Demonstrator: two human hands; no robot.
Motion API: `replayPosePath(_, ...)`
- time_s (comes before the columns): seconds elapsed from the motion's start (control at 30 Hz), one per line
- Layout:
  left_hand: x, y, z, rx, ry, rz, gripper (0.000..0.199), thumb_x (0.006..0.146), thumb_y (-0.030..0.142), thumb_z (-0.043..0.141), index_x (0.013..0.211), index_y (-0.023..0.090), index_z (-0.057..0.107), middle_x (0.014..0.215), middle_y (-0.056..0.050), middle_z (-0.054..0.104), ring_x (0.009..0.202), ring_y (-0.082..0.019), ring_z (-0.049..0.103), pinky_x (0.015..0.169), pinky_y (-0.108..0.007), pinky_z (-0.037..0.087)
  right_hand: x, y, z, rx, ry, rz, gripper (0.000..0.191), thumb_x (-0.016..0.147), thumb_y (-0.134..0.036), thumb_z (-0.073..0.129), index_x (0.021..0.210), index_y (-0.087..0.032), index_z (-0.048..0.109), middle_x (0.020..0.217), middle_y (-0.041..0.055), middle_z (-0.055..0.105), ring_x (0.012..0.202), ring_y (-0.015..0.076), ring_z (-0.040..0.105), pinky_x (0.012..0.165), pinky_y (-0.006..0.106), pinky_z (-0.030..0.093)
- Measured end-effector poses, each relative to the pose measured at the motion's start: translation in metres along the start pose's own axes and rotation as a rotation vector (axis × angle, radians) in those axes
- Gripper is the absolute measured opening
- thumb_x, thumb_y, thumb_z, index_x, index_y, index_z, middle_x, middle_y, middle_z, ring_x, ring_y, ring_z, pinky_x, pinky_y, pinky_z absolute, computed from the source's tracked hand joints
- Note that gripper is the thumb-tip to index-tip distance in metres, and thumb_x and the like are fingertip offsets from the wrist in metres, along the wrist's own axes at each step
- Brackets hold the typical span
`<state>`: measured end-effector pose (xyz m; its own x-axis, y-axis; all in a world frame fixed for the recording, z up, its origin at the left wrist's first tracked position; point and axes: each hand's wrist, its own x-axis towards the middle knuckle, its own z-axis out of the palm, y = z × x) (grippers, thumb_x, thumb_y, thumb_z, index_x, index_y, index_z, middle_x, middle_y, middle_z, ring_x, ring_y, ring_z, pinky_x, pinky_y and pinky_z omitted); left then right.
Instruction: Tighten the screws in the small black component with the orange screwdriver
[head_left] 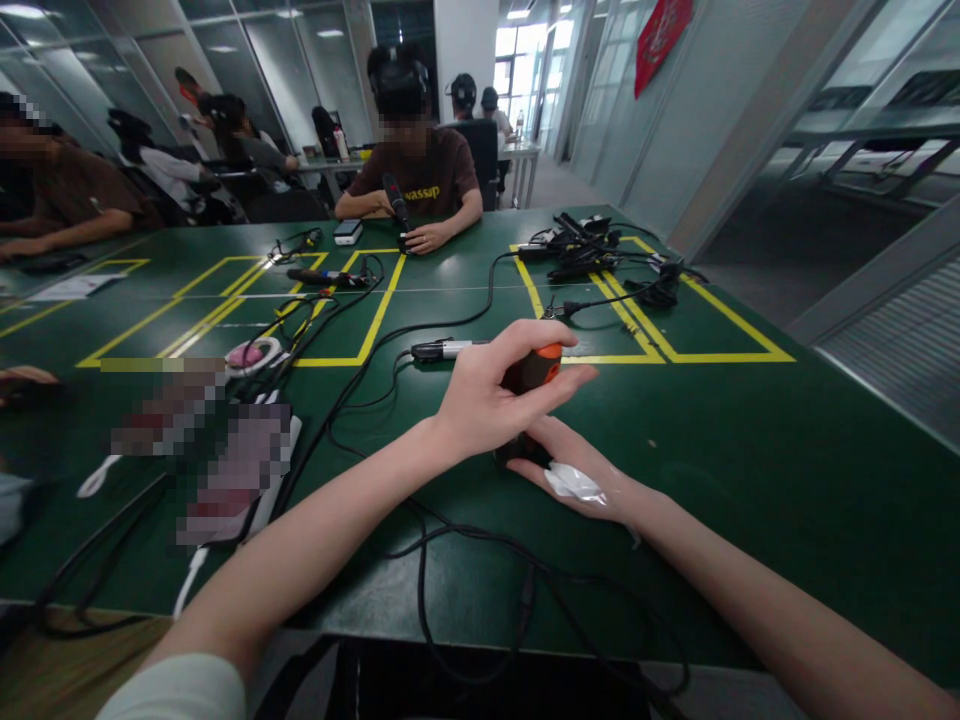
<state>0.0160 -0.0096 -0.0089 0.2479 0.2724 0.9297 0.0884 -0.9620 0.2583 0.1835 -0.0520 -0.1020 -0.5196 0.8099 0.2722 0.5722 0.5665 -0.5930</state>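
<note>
- Right, so the left hand (486,395) is curled round a black tool (536,372) with an orange end, thumb and forefinger reaching past its sides.
- Lower down, the right hand (574,452) has thumb and finger on either side of the tool's dark bottom part, gripping it; its other fingers are hidden from me.
- That puts the tool upright between the two hands, over the near middle of the green table (750,480).
- A white patch (576,483) is stuck on the right hand, near the thumb.
- Just behind the left wrist lies a black-and-silver stick (442,350) with a thin cord.
- Loops of black cable (480,535) run below the forearms and over the table's near edge.
- Off to the left I see a phone (240,470), blurred out, with a white lead, and a white ring (255,355) with a pink middle.
- Beyond the hands, within yellow tape (720,357), sits a heap of black cords (577,245).
- Opposite, a co-worker (420,165) in a brown shirt holds a dark tool of their own.
</note>
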Motion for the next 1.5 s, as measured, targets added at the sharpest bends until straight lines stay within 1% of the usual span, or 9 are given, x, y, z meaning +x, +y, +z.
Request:
replayPosePath(0.17, 0.002, 0.001, 0.0, 0.01, -0.008, -0.03, 0.021, 0.097, 0.034, 0.069, 0.095, 0.018, 0.056, 0.08, 0.004, 0.061, 0.064, -0.003, 0.054, 0.058, -0.014, 0.044, 0.001, -0.001, -0.001, -0.016, -0.006, 0.016, 0.018, 0.095, -0.027, 0.067, 0.112, -0.02, 0.063, 0.108, 0.0106, 0.073, 0.092, 0.0289, 0.067, 0.081, 0.044, 0.055)
replayPosePath(0.33, 0.001, 0.001, -0.003, 0.004, -0.089, -0.202, 0.017, 0.101, 0.031, 0.058, 0.094, 0.02, 0.047, 0.069, 0.009, 0.05, 0.053, -0.003, 0.051, 0.054, -0.017, 0.04, 0.001, -0.003, -0.004, -0.026, -0.011, 0.011, 0.023, 0.095, -0.026, 0.067, 0.117, -0.02, 0.062, 0.108, 0.0103, 0.073, 0.092, 0.0281, 0.068, 0.083, 0.044, 0.056)
replayPosePath(0.47, -0.001, -0.003, -0.004, 0.022, -0.093, -0.255, 0.013, 0.102, 0.03, 0.054, 0.099, 0.02, 0.047, 0.071, 0.006, 0.059, 0.057, -0.006, 0.059, 0.059, -0.019, 0.045, 0.001, -0.002, -0.004, -0.043, -0.008, 0.005, 0.026, 0.096, -0.028, 0.066, 0.12, -0.021, 0.062, 0.109, 0.0106, 0.073, 0.094, 0.0287, 0.069, 0.084, 0.045, 0.057)
replayPosePath(0.63, -0.002, -0.007, -0.002, -0.093, -0.108, -0.162, 0.013, 0.102, 0.019, 0.05, 0.116, 0.018, 0.05, 0.084, 0.001, 0.071, 0.071, -0.007, 0.067, 0.07, -0.019, 0.052, 0.001, 0.0, -0.002, -0.052, 0.001, -0.001, 0.025, 0.096, -0.026, 0.067, 0.119, -0.019, 0.062, 0.111, 0.0119, 0.073, 0.093, 0.0289, 0.069, 0.085, 0.046, 0.057)
replayPosePath(0.83, -0.002, -0.012, -0.005, -0.053, -0.08, -0.112, 0.012, 0.099, 0.025, 0.06, 0.106, 0.017, 0.056, 0.08, 0.003, 0.065, 0.064, -0.005, 0.061, 0.064, -0.018, 0.048, 0.002, -0.001, -0.002, -0.06, 0.01, -0.013, 0.023, 0.096, -0.027, 0.068, 0.116, -0.02, 0.062, 0.106, 0.0105, 0.073, 0.091, 0.0282, 0.069, 0.082, 0.044, 0.057)
replayPosePath(0.93, -0.002, -0.015, -0.011, -0.127, -0.144, -0.051, 0.021, 0.101, 0.031, 0.05, 0.114, 0.016, 0.056, 0.08, 0.001, 0.066, 0.066, -0.008, 0.062, 0.065, -0.021, 0.05, 0.002, -0.001, -0.002, -0.065, 0.018, -0.033, 0.02, 0.096, -0.026, 0.068, 0.114, -0.021, 0.062, 0.102, 0.0092, 0.072, 0.088, 0.0273, 0.068, 0.081, 0.043, 0.057)
replayPosePath(1.13, 0.001, -0.013, -0.017, -0.092, -0.184, -0.019, 0.032, 0.097, 0.019, 0.045, 0.125, 0.013, 0.058, 0.085, 0.0, 0.071, 0.056, -0.006, 0.058, 0.057, -0.018, 0.047, 0.001, 0.0, -0.001, -0.077, 0.028, -0.047, 0.02, 0.096, -0.026, 0.069, 0.113, -0.021, 0.061, 0.102, 0.009, 0.072, 0.088, 0.0269, 0.067, 0.08, 0.042, 0.057)
replayPosePath(1.27, 0.004, -0.01, -0.017, 0.026, -0.151, 0.008, 0.026, 0.094, 0.019, 0.057, 0.118, 0.013, 0.064, 0.104, -0.005, 0.078, 0.059, -0.004, 0.062, 0.059, -0.016, 0.051, 0.001, 0.001, -0.001, -0.067, 0.021, -0.033, 0.023, 0.096, -0.027, 0.068, 0.117, -0.02, 0.061, 0.107, 0.0105, 0.072, 0.093, 0.0278, 0.068, 0.084, 0.044, 0.058)
replayPosePath(1.5, 0.007, -0.01, -0.017, 0.045, -0.118, 0.036, 0.011, 0.094, 0.02, 0.062, 0.102, 0.013, 0.065, 0.086, -0.002, 0.076, 0.065, -0.005, 0.065, 0.065, -0.015, 0.053, 0.002, -0.001, -0.002, -0.065, 0.012, -0.021, 0.021, 0.096, -0.028, 0.067, 0.115, -0.019, 0.062, 0.105, 0.0106, 0.072, 0.091, 0.0281, 0.067, 0.083, 0.045, 0.057)
